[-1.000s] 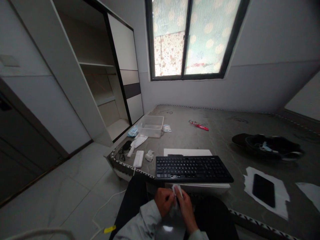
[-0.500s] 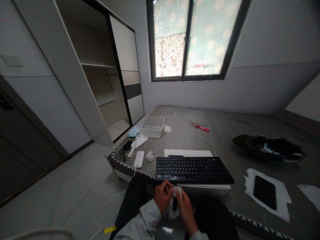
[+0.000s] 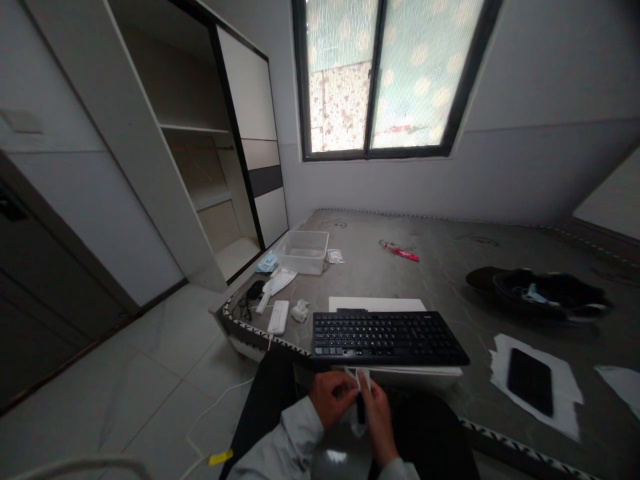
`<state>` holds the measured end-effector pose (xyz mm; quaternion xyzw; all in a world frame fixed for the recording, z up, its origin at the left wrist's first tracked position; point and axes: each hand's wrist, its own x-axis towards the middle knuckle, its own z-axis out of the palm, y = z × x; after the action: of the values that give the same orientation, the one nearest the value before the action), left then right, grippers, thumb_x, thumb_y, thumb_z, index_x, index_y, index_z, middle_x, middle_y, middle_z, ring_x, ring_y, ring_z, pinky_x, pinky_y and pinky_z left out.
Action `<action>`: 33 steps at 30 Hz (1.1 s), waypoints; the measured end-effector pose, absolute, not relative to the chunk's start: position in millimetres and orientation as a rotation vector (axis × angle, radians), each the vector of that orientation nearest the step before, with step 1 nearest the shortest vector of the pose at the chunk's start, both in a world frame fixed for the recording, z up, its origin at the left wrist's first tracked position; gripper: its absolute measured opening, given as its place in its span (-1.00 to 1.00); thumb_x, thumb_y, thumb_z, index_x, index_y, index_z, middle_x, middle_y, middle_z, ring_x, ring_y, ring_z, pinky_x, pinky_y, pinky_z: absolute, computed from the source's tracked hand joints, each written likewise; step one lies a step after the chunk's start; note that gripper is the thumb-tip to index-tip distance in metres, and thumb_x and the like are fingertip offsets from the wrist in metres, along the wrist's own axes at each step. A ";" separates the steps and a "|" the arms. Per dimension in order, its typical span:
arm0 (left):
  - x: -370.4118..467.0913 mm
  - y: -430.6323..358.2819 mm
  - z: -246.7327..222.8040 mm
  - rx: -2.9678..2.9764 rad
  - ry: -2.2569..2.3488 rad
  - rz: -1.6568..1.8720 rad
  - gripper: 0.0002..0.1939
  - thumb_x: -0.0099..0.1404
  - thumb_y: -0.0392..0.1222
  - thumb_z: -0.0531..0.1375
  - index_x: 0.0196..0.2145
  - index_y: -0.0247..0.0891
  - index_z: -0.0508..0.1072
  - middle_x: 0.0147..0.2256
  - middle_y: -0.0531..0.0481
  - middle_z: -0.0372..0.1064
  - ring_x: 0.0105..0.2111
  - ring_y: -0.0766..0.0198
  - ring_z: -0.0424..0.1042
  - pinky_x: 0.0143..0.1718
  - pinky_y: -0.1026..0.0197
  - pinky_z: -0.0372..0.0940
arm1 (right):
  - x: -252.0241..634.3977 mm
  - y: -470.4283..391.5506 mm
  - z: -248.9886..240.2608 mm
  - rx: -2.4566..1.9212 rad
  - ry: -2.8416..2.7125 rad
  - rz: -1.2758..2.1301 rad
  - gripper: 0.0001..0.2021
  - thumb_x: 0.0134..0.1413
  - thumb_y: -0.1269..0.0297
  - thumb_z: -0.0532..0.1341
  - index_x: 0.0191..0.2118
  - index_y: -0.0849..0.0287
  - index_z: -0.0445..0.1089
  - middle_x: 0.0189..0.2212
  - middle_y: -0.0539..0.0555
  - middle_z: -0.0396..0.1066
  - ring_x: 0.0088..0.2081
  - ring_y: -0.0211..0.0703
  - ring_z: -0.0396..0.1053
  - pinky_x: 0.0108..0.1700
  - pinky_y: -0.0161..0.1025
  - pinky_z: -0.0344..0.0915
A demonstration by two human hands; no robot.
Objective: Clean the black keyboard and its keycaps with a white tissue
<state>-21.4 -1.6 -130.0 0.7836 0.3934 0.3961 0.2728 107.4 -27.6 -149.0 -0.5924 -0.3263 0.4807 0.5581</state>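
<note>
In front of my lap, just below the keyboard's near edge, both my hands are close together. A thin white tissue [image 3: 364, 379] sticks up from the fingers of my right hand [image 3: 379, 415], which is closed around it. Below the tissue a small dark strip-like piece [image 3: 361, 408] hangs between the hands; its kind is too small to tell. My left hand [image 3: 327, 399] is pinched, its fingertips touching the tissue and dark piece; what exactly it grips is hidden. The black keyboard [image 3: 385, 338] lies beyond them on a white box [image 3: 425, 375].
A phone [image 3: 530, 381] lies on white paper at the right, with a dark cap [image 3: 545, 297] behind. At the left are a white power strip [image 3: 279, 317], a crumpled tissue [image 3: 301, 311], a black mouse [image 3: 255, 290] and a clear plastic bin [image 3: 304, 253]. A red item [image 3: 401, 252] lies farther back.
Both hands have shifted slightly right. The tissue and dark piece have moved right with them, and the left fingers have come closer to the right hand.
</note>
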 end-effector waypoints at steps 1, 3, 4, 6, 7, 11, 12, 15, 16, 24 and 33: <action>-21.0 -2.5 -131.3 2.146 1.002 1.050 -0.81 0.19 -0.11 0.22 -0.39 -0.28 0.56 -0.56 -0.01 0.46 -0.57 0.34 0.37 -0.50 0.33 0.24 | 107.9 -27.9 -148.4 -1.409 -0.776 1.124 -0.49 -0.15 -0.23 0.23 -0.48 0.23 0.45 -0.57 0.01 0.45 -0.39 -0.08 0.37 -0.30 -0.26 0.30; -20.5 -4.6 -133.1 2.209 0.906 1.013 -0.82 0.17 -0.12 0.22 -0.39 -0.27 0.56 -0.54 -0.02 0.48 -0.56 0.32 0.39 -0.49 0.33 0.26 | 108.7 -28.1 -147.6 -1.415 -0.785 1.119 -0.49 -0.14 -0.23 0.22 -0.53 0.22 0.42 -0.61 -0.01 0.41 -0.44 -0.12 0.34 -0.35 -0.28 0.28; -20.5 -5.6 -133.4 2.231 0.882 0.998 -0.81 0.18 -0.13 0.21 -0.38 -0.27 0.56 -0.53 -0.03 0.49 -0.55 0.32 0.40 -0.48 0.32 0.26 | 109.1 -28.1 -147.2 -1.418 -0.787 1.116 -0.49 -0.14 -0.23 0.21 -0.54 0.22 0.41 -0.62 -0.02 0.39 -0.45 -0.13 0.32 -0.36 -0.29 0.27; -21.3 -7.1 -132.3 2.251 0.871 0.975 -0.78 0.21 -0.12 0.16 -0.38 -0.27 0.56 -0.52 -0.05 0.51 -0.53 0.30 0.43 -0.45 0.31 0.27 | 110.0 -28.0 -146.3 -1.436 -0.787 1.097 -0.49 -0.14 -0.22 0.22 -0.54 0.23 0.42 -0.62 -0.02 0.38 -0.45 -0.13 0.32 -0.37 -0.29 0.26; -22.0 -7.4 -131.0 2.249 0.870 0.962 -0.74 0.24 -0.11 0.12 -0.39 -0.27 0.56 -0.51 -0.06 0.51 -0.52 0.29 0.44 -0.43 0.31 0.27 | 110.4 -28.0 -145.6 -1.440 -0.788 1.080 -0.49 -0.14 -0.22 0.22 -0.53 0.24 0.44 -0.61 -0.01 0.39 -0.44 -0.13 0.33 -0.36 -0.29 0.26; -24.9 -6.0 -123.4 2.173 0.879 0.893 -0.63 0.32 -0.09 0.01 -0.44 -0.27 0.55 -0.51 -0.07 0.52 -0.52 0.29 0.44 -0.42 0.30 0.26 | 110.6 -29.6 -139.8 -1.403 -0.789 1.035 -0.49 -0.13 -0.19 0.23 -0.44 0.27 0.49 -0.56 0.02 0.43 -0.38 -0.08 0.35 -0.31 -0.26 0.28; -25.0 -5.1 -121.9 2.151 0.907 0.891 -0.63 0.31 -0.10 0.02 -0.45 -0.27 0.55 -0.52 -0.06 0.52 -0.53 0.29 0.43 -0.43 0.29 0.25 | 110.2 -30.1 -137.9 -1.388 -0.795 1.030 -0.50 -0.13 -0.18 0.24 -0.43 0.27 0.49 -0.56 0.02 0.44 -0.38 -0.08 0.35 -0.31 -0.26 0.28; -23.7 -2.5 -119.9 2.109 1.031 0.919 -0.67 0.27 -0.14 0.08 -0.52 -0.28 0.54 -0.58 -0.03 0.48 -0.58 0.32 0.37 -0.48 0.30 0.20 | 108.3 -30.7 -133.0 -1.340 -0.820 1.016 -0.54 -0.15 -0.15 0.27 -0.43 0.25 0.50 -0.54 0.03 0.46 -0.37 -0.07 0.36 -0.29 -0.25 0.29; -22.9 -1.8 -120.1 2.101 1.068 0.931 -0.69 0.25 -0.15 0.10 -0.54 -0.29 0.53 -0.60 -0.01 0.46 -0.60 0.33 0.35 -0.50 0.31 0.18 | 107.7 -30.5 -132.3 -1.321 -0.824 1.016 -0.55 -0.15 -0.13 0.28 -0.41 0.24 0.50 -0.53 0.03 0.47 -0.36 -0.07 0.36 -0.29 -0.26 0.30; -21.3 0.8 -129.6 2.185 1.086 0.895 -0.79 0.18 -0.14 0.20 -0.53 -0.28 0.52 -0.61 0.03 0.43 -0.59 0.35 0.34 -0.50 0.32 0.18 | 108.9 -27.2 -140.9 -1.341 -0.724 1.044 -0.54 -0.16 -0.14 0.29 -0.37 0.24 0.47 -0.51 0.00 0.45 -0.37 -0.11 0.35 -0.27 -0.26 0.29; -24.5 -3.8 -125.9 2.315 0.976 0.790 -0.64 0.29 -0.07 0.06 -0.51 -0.26 0.53 -0.60 0.00 0.41 -0.58 0.33 0.33 -0.50 0.28 0.16 | 110.1 -31.8 -136.9 -1.369 -0.670 1.028 -0.48 -0.10 -0.21 0.21 -0.36 0.24 0.48 -0.46 0.06 0.50 -0.33 -0.07 0.38 -0.23 -0.24 0.29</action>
<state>-24.5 -3.8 -125.9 0.8508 0.3586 0.2904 0.2515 110.1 -31.8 -136.9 -0.5919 -0.2900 0.4446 0.6065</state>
